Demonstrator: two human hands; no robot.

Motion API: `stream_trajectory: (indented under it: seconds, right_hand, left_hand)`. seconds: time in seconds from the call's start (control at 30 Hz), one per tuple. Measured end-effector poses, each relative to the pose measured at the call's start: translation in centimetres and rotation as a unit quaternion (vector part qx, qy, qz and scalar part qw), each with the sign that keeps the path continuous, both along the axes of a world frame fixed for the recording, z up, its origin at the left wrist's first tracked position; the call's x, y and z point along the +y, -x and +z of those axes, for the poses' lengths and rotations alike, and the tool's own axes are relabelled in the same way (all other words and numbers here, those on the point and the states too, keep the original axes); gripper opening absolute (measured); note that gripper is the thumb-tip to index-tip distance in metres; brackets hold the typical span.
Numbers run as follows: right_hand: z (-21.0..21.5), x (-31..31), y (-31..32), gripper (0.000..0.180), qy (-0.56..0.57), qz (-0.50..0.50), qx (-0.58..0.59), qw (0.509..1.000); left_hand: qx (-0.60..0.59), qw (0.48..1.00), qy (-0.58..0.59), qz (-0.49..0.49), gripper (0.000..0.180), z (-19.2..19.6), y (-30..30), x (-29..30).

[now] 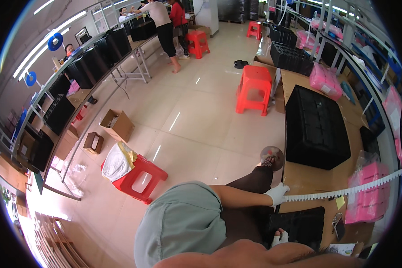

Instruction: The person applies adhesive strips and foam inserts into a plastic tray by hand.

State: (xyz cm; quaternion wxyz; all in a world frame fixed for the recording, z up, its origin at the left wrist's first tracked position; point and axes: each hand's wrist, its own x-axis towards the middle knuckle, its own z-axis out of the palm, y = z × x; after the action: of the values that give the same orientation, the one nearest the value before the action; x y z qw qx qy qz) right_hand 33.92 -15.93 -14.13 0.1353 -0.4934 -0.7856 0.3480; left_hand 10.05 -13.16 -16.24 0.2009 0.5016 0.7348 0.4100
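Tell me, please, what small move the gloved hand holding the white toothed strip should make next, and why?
Probably draw the white strip a little further toward the body. The gloved left hand grips its near end at the wooden table edge, while the rest stretches right past the pink bags. The right hand rests by the black tray.

The right hand (280,236) is largely hidden behind the forearm and a black tray (299,225), so its grip cannot be judged. The far end of the white toothed strip (344,191) is lost at the picture's rim. The pink packages (366,196) are blurred there.
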Motion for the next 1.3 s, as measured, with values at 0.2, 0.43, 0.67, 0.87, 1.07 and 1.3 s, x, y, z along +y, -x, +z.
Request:
stream_trajectory:
  seconds: [0.2, 0.43, 0.67, 0.87, 1.07, 1.3]
  right_hand:
    - [1.8, -1.2, 0.9, 0.014, -0.070, -0.036, 0.130, 0.988]
    - [5.7, 1.5, 5.1, 0.016, -0.023, -0.170, 0.281, 0.944]
    - [6.0, 0.5, 9.9, 0.023, 0.065, -0.188, 0.376, 0.905]
    - [5.0, 1.5, 9.7, 0.013, 0.134, -0.228, 0.398, 0.879]
    - [5.7, 1.4, 7.5, 0.009, 0.189, -0.214, 0.375, 0.882]
    - [4.8, 1.3, 7.0, 0.007, 0.060, -0.276, 0.316, 0.906]
  left_hand:
    - [-0.020, 0.975, 0.152, -0.159, 0.027, 0.7, 1.5, 0.3]
    - [-0.599, 0.793, 0.075, -0.082, 0.022, 6.6, 2.7, -2.6]
    - [-0.664, 0.739, 0.078, -0.090, 0.017, 5.9, -0.2, -3.2]
    - [-0.674, 0.732, 0.078, -0.060, 0.033, 5.4, -2.0, -2.6]
    - [-0.647, 0.717, 0.178, -0.192, 0.038, 7.2, -0.2, 0.1]
    - [-0.547, 0.803, 0.187, -0.141, 0.021, 7.0, -2.1, 0.6]
